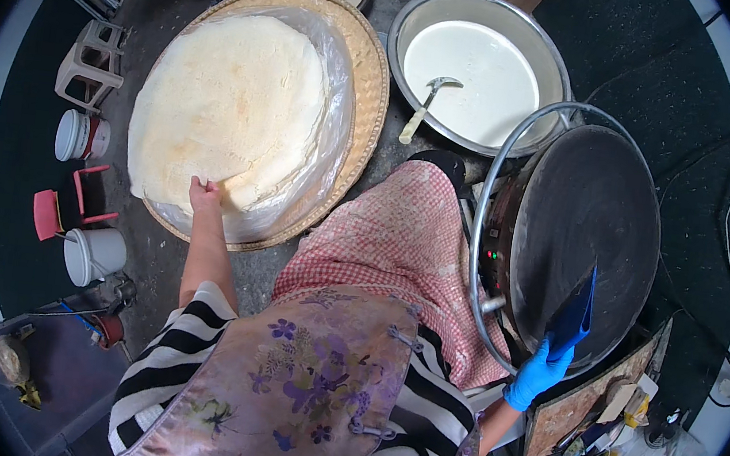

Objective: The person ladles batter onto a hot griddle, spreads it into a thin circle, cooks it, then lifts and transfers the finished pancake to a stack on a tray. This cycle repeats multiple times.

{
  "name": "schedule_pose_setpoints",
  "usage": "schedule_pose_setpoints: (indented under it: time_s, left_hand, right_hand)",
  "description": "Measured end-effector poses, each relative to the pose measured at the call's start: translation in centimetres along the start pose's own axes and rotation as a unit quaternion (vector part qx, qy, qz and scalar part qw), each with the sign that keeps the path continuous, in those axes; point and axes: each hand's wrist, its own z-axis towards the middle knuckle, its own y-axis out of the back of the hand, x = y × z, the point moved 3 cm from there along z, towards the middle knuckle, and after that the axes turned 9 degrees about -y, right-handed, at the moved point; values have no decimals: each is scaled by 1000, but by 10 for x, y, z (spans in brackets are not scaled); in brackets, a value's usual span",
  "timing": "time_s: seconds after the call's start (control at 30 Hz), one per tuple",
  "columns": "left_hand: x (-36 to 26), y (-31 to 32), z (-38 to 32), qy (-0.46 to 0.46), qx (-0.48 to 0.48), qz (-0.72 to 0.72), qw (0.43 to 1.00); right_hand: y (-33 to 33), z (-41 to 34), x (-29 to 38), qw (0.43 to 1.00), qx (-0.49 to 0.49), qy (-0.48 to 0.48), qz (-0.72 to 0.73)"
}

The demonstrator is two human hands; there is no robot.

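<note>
A tall stack of thin, pale round flatbreads [231, 100] lies on clear plastic sheeting [332, 158] over a round woven tray [369, 95]. My bare left hand [206, 196] pinches the near edge of the top flatbread, where a fold shows beside the fingers. In a blue glove, my right hand [540, 374] grips a flat blue scraper [575, 313]. The scraper stands up over the near part of a round black griddle [588, 231]; whether it touches the surface, I cannot tell. No batter or bread shows on the griddle.
A metal ring rail [478, 240] surrounds the griddle. Beyond it, a ladle [420, 113] rests over the rim of a steel basin [397, 51] of white batter [481, 73]. Plastic stools [92, 62] and buckets [95, 256] stand left; a cluttered board [576, 410] lies right.
</note>
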Motion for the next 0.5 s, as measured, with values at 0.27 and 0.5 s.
schedule_pose_setpoints:
  time_s: [0.27, 0.5]
  left_hand:
    - [-3, -23, -57, 26, 5, -22, 999]
    - [-38, -70, -110, -14, 63, -130, 989]
  right_hand:
    - [-21, -2, 7, 999, 26, 2, -31]
    - [-38, 6, 28, 997, 52, 31, -42]
